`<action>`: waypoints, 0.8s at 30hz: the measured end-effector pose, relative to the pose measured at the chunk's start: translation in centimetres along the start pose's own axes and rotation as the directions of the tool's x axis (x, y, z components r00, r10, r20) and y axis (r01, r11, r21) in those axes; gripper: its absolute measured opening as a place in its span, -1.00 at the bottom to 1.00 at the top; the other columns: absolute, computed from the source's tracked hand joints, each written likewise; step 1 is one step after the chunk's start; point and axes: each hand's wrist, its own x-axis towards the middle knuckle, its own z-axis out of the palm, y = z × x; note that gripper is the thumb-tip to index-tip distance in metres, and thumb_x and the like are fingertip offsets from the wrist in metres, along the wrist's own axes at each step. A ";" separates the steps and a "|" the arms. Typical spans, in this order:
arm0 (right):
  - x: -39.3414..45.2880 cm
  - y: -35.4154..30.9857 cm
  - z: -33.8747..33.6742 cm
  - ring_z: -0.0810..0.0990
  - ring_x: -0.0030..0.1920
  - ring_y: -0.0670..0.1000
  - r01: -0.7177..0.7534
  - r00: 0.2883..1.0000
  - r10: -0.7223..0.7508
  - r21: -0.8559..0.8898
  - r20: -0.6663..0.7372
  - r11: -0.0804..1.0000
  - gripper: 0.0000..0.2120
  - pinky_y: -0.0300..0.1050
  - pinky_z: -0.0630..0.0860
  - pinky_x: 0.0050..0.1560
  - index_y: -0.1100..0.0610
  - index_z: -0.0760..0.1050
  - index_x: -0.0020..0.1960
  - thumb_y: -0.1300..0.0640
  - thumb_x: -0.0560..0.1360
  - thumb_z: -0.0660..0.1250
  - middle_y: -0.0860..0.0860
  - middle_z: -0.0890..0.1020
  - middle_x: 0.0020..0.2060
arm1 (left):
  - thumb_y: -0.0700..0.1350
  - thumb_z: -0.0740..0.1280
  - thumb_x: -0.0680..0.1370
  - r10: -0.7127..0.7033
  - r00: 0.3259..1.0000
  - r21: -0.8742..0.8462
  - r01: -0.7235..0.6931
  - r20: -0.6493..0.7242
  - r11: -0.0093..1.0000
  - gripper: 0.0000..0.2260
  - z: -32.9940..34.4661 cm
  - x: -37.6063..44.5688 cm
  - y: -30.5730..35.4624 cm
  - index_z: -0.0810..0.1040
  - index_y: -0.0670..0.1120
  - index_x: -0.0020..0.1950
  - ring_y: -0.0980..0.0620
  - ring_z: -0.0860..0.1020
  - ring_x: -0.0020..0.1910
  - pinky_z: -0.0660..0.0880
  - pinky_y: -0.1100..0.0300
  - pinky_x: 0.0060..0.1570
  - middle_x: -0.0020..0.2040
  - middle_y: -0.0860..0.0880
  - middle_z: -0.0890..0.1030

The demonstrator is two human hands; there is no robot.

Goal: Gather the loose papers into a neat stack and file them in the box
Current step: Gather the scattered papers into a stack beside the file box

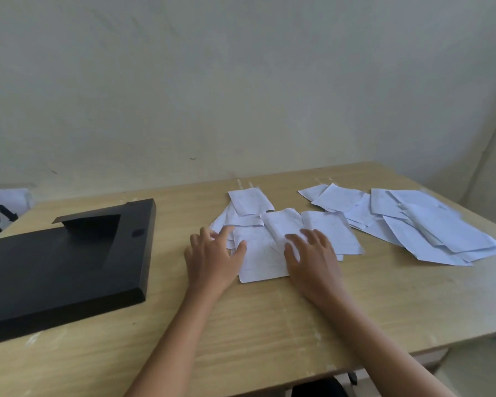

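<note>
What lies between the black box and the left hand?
Only bare wooden table separates the black box from the left hand, in the head view.

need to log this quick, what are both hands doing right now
Left hand: open, fingers spread on the loose white paper sheets.
Right hand: open, flat on the same sheets.
</note>
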 end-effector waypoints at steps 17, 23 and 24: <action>-0.5 0.1 -0.7 0.34 0.41 0.14 -0.085 0.991 0.089 -0.044 0.102 0.995 -0.65 0.26 -0.02 0.54 -0.14 0.49 0.30 -0.08 0.58 0.09 -0.01 0.51 0.29 | 0.27 0.18 0.59 -0.118 0.992 -0.020 0.119 0.049 0.993 -0.50 0.9 0.0 -0.4 0.43 0.11 0.48 -0.11 0.32 0.43 0.28 0.00 0.41 0.40 -0.09 0.39; 1.6 1.9 -1.7 0.38 0.28 0.14 -0.149 0.986 0.159 0.147 -0.059 0.978 -0.65 0.06 0.33 0.34 -0.02 0.52 0.29 -0.08 0.56 0.25 0.07 0.55 0.28 | 0.32 0.18 0.57 -0.165 0.984 -0.025 0.167 0.071 0.986 -0.59 0.2 1.2 -0.1 0.53 0.19 0.32 -0.16 0.36 0.36 0.32 -0.05 0.33 0.36 -0.04 0.42; 2.2 2.7 -1.8 0.36 0.32 0.17 -0.214 0.973 0.223 0.126 -0.064 0.969 -0.60 0.08 0.32 0.36 0.03 0.48 0.34 -0.08 0.55 0.25 0.12 0.53 0.30 | 0.29 0.19 0.58 -0.178 0.983 -0.053 0.180 0.043 0.982 -0.63 0.0 1.9 0.0 0.54 0.18 0.29 -0.17 0.38 0.33 0.36 -0.06 0.27 0.33 -0.03 0.43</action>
